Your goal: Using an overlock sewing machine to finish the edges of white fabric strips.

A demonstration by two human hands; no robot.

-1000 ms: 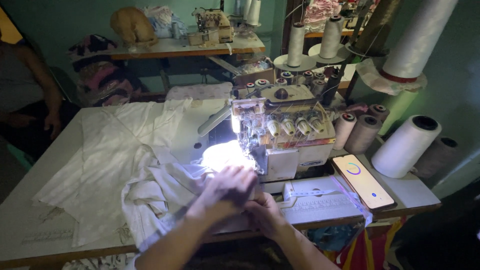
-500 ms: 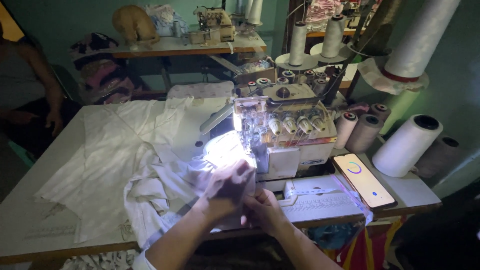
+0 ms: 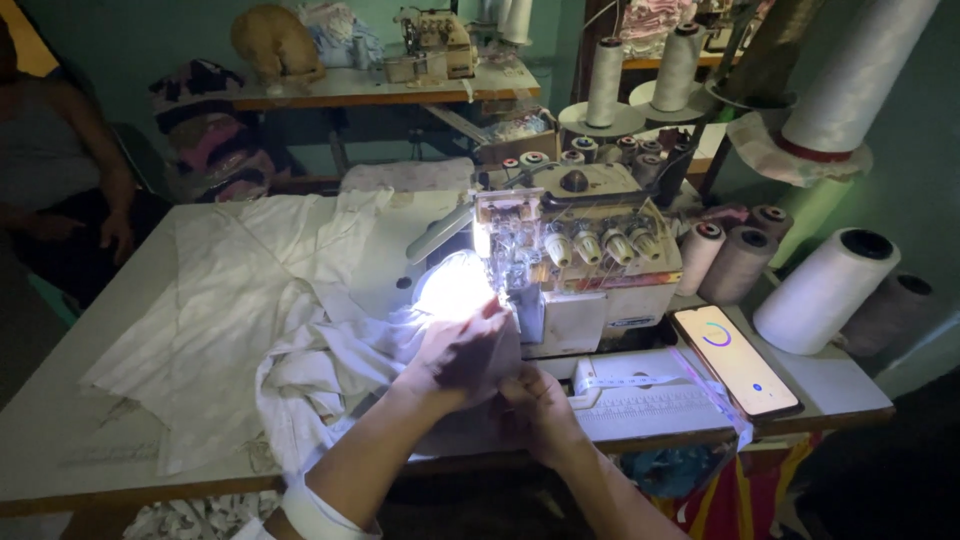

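Observation:
A white overlock sewing machine (image 3: 590, 265) stands on the work table (image 3: 70, 400), its lamp lighting the needle area brightly. White fabric (image 3: 250, 300) lies spread over the table to its left and bunches up toward the needle. My left hand (image 3: 460, 350) rests flat on the fabric right at the presser foot, fingers together. My right hand (image 3: 540, 405) sits just behind it at the table's front edge, pinching the fabric edge; the left hand partly hides its fingers.
A phone (image 3: 735, 360) with a lit screen lies right of the machine. Large white thread cones (image 3: 825, 290) and smaller ones (image 3: 740, 262) stand at the right. A person (image 3: 60, 190) sits at far left. Another table with a machine (image 3: 430, 45) stands behind.
Both hands have slid forward with the fabric toward the needle; the left hand now reaches the lit presser foot area.

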